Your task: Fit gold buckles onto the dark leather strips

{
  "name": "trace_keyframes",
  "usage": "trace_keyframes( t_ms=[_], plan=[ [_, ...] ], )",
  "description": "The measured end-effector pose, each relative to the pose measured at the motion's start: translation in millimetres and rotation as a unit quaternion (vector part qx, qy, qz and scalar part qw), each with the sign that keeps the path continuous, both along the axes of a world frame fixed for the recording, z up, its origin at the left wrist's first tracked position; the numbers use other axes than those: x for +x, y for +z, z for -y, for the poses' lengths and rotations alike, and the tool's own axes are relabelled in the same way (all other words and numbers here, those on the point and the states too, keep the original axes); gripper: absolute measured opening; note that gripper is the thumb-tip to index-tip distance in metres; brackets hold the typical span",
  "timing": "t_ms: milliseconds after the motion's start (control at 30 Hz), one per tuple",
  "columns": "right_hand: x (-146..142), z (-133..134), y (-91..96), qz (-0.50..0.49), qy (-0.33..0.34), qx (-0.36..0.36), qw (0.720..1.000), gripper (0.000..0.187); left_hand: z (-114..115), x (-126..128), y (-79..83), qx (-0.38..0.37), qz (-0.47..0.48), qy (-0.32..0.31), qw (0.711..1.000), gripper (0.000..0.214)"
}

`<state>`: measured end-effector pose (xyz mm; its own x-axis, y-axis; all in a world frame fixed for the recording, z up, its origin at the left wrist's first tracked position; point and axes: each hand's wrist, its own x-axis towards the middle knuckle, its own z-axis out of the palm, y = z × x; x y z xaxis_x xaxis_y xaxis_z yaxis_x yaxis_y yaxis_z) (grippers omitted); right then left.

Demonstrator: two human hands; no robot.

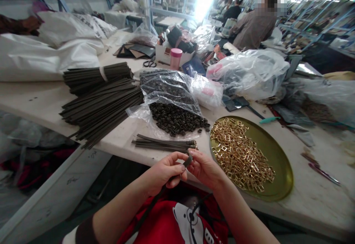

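Left hand (169, 169) and right hand (204, 168) pinch a dark strip (188, 161); from here, the grip seems to hide one end.

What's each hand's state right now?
Left hand: closed, holding a dark strip.
Right hand: closed on the same strip; whether it pinches anything else can't be told.

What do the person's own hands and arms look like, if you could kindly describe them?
The left hand and right hand are ungloved, with no watch visible. Both forearms are bare. At the left arm, a sleeve shows a dark band beside white; no right sleeve shows.
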<state>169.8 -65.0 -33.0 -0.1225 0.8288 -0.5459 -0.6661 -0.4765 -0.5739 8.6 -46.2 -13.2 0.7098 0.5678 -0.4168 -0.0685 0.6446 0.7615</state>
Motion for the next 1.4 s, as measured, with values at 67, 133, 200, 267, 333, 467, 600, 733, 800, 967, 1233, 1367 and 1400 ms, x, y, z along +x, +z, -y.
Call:
trace_keyframes(
  t_ms=[67,133,200,267,333,467,600,733,800,967,1233,1367,1400],
  plan=[
    [-1.3,0.5,-1.2,-0.005,-0.003,-0.004,1.000,0.023,-0.7,1.2,-1.2,0.000,-0.004,0.000,1.000,0.027],
    [-1.4,-0.3,-1.2,-0.001,-0.014,-0.003,1.000,0.023,-1.3,1.6,-1.3,0.007,-0.010,-0.002,1.000,0.029],
    [1.4,-2.2,0.0,0.017,-0.044,0.009,0.999,0.025,-2.3,-1.5,0.0,0.021,-0.025,-0.015,0.999,0.029],
    [8.8,-4.2,1.7,0.049,-0.098,0.031,0.994,0.026,-4.4,-10.6,2.3,0.042,-0.057,-0.039,0.997,0.026],
    [21.1,-5.0,2.9,0.087,-0.157,0.059,0.982,0.026,-8.0,-26.9,5.2,0.074,-0.101,-0.068,0.990,0.022],
    [49.5,0.4,2.0,0.145,-0.235,0.100,0.956,0.028,-18.1,-72.0,12.8,0.178,-0.204,-0.080,0.959,0.020],
    [53.9,14.0,-4.2,0.169,-0.256,0.098,0.947,0.028,-26.5,-108.0,22.9,0.263,-0.282,0.015,0.923,0.016],
    [24.1,34.7,-14.8,0.182,-0.191,0.086,0.961,0.026,-36.0,-116.7,38.9,0.223,-0.163,0.305,0.911,0.019],
    [6.9,45.2,-17.5,0.199,-0.061,0.085,0.974,0.025,-41.3,-111.8,50.7,0.186,-0.048,0.421,0.887,0.020],
    [-8.9,52.4,0.1,0.275,0.069,0.138,0.949,0.030,-34.2,-76.9,69.2,0.309,0.023,0.410,0.858,0.012],
    [-5.7,39.1,28.9,0.322,0.037,0.170,0.931,0.030,18.4,-5.2,18.5,0.179,-0.087,-0.050,0.979,0.017],
    [-4.4,29.9,17.9,0.162,0.001,0.105,0.981,0.031,18.1,-6.4,15.2,0.054,-0.033,-0.055,0.996,0.024],
    [-5.0,27.5,14.5,0.108,0.005,0.085,0.990,0.031,16.7,-7.1,15.8,0.028,-0.017,-0.050,0.998,0.025]
  ],
)
